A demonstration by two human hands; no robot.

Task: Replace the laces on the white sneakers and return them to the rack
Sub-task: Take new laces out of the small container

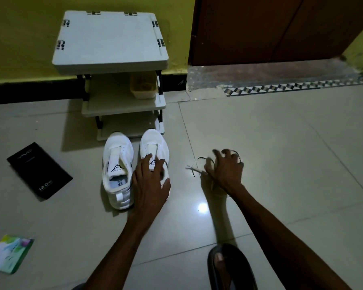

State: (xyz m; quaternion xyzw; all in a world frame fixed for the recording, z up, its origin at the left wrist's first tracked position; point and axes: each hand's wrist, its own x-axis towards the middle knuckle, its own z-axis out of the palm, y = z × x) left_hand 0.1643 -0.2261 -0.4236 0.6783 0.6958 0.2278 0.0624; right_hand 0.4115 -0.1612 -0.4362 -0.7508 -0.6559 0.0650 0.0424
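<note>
Evidently at the relacing step, the left hand (150, 182) gripped one laceless white sneaker (154, 146) while the right hand (225, 170) curled around the loose laces (193, 166); threading the lowest eyelets likely came next.

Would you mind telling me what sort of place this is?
Probably a home entryway: a small white shoe rack stands against the yellow wall beside a brown wooden door, on a glossy tiled floor, with white sneakers in front of it.

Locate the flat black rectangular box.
In the head view, the flat black rectangular box lies on the tiled floor at left, left of the white sneaker pair and apart from it.
</note>
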